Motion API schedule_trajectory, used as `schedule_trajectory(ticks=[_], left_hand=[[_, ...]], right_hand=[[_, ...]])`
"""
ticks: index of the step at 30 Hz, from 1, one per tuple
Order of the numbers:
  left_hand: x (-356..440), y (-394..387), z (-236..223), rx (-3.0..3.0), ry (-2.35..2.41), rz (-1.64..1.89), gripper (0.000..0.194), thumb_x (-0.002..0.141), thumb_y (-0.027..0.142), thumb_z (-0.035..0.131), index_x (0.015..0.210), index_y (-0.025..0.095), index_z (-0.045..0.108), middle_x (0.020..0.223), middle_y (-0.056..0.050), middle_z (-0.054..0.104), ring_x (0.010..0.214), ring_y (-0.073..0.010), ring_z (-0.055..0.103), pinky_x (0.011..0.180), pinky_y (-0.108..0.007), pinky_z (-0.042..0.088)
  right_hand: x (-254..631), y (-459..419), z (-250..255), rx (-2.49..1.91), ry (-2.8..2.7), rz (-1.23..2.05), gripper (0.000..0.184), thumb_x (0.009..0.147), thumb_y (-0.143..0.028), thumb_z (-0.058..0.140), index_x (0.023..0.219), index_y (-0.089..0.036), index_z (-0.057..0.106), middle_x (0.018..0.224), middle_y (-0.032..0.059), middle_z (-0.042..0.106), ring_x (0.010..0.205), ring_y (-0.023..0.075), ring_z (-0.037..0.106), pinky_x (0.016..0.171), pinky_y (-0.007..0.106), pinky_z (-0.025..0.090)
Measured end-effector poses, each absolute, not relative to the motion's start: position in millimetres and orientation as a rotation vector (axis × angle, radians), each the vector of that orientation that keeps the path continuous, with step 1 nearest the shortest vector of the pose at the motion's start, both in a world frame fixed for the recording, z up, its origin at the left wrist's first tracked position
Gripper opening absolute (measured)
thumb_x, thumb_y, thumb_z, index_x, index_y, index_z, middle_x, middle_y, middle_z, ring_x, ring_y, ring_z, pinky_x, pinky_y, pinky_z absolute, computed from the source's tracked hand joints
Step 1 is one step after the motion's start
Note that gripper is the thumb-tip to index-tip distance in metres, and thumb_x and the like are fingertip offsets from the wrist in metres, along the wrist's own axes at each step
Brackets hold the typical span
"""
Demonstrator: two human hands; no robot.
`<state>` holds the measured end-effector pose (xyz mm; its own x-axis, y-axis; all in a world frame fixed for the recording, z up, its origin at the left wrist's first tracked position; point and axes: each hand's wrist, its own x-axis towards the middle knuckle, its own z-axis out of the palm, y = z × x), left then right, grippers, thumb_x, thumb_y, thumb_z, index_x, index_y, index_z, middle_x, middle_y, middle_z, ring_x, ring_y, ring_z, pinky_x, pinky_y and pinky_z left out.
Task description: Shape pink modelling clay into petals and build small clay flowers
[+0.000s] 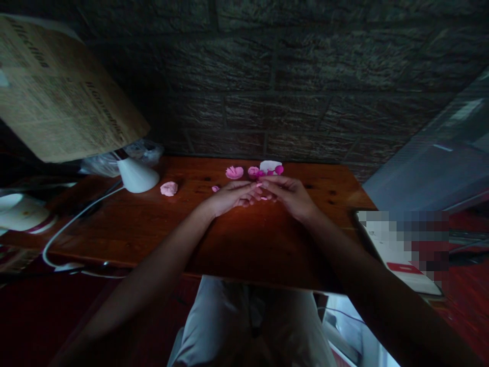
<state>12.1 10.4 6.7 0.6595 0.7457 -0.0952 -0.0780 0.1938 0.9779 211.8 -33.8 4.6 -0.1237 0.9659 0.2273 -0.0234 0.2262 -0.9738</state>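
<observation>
My left hand (pixel 234 198) and my right hand (pixel 292 194) meet over the wooden table. Between their fingertips is a small pink clay-like piece (pixel 259 184), pinched from both sides. Just beyond the hands lie a petalled pink flower shape (pixel 234 172), a smaller pink cupped shape (pixel 253 172) and a white flat piece (pixel 270 165). Several magenta bits, among them a round one (pixel 279 169), rest by the white piece. A tiny pink bit (pixel 215 188) lies beside my left hand. Farther left sits a pale pink lump (pixel 168 188).
At the left stands a lamp with a white base (pixel 138 176) and a newspaper-print shade (pixel 76 97). Its white cable (pixel 63 232) loops over the table's front edge. A white cup (pixel 23 211) lies farther left. Behind rises a dark stone wall (pixel 248 66).
</observation>
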Motion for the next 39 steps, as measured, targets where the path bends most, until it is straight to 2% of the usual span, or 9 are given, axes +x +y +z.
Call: schedule_trajectory(ticks=[9,13,20,29,34,39], left_hand=[[15.0,5.4,8.6,1.283,0.649,0.633,0.028,0.09,0.041,0.075,0.09,0.012,0.072,0.084,-0.004,0.072,0.07,-0.0085,0.059,0.064,-0.022,0.043],[15.6,7.4,6.3,1.275,0.66,0.649,0.029,0.089,0.041,0.075,0.093,0.012,0.073,0.085,-0.005,0.073,0.07,-0.0091,0.06,0.065,-0.022,0.044],[11.3,16.2,0.8,1.296,0.725,0.77,0.034,0.086,0.045,0.078,0.099,0.013,0.077,0.093,-0.008,0.076,0.07,-0.0091,0.061,0.063,-0.021,0.044],[14.2,11.7,4.9,1.479,0.779,0.865,0.026,0.083,0.039,0.078,0.091,0.015,0.077,0.089,-0.007,0.076,0.064,-0.0082,0.055,0.057,-0.02,0.039],[14.3,10.2,7.6,1.57,0.768,0.923,0.022,0.084,0.038,0.076,0.089,0.017,0.078,0.089,-0.006,0.076,0.064,-0.0088,0.053,0.057,-0.022,0.04],[14.4,9.8,8.7,1.615,0.757,0.914,0.019,0.084,0.036,0.075,0.086,0.017,0.077,0.087,-0.006,0.076,0.065,-0.0095,0.055,0.058,-0.022,0.041]], right_hand=[[203.0,-34.2,2.7,-0.905,-1.204,1.165,0.029,0.064,-0.04,0.092,0.087,-0.025,0.084,0.073,-0.0007,0.076,0.058,0.0097,0.055,0.058,0.027,0.045],[201.0,-33.4,2.0,-0.9,-1.171,1.134,0.025,0.065,-0.037,0.092,0.085,-0.026,0.084,0.074,-0.0009,0.077,0.058,0.0096,0.054,0.057,0.027,0.045],[203.7,-34.0,3.9,-0.952,-1.113,1.153,0.023,0.067,-0.036,0.09,0.089,-0.028,0.084,0.095,0.0016,0.081,0.065,0.0105,0.06,0.059,0.026,0.048],[203.0,-34.6,3.4,-0.951,-1.132,1.193,0.026,0.066,-0.034,0.091,0.089,-0.027,0.084,0.091,0.0018,0.081,0.062,0.0103,0.06,0.061,0.028,0.052],[204.5,-33.3,2.3,-0.967,-1.142,1.18,0.026,0.068,-0.035,0.09,0.092,-0.028,0.084,0.093,0.0013,0.081,0.062,0.0098,0.06,0.063,0.029,0.053],[206.2,-32.1,0.9,-0.964,-1.244,1.098,0.029,0.068,-0.041,0.091,0.093,-0.027,0.083,0.097,0.0028,0.082,0.078,0.0167,0.07,0.071,0.034,0.059]])
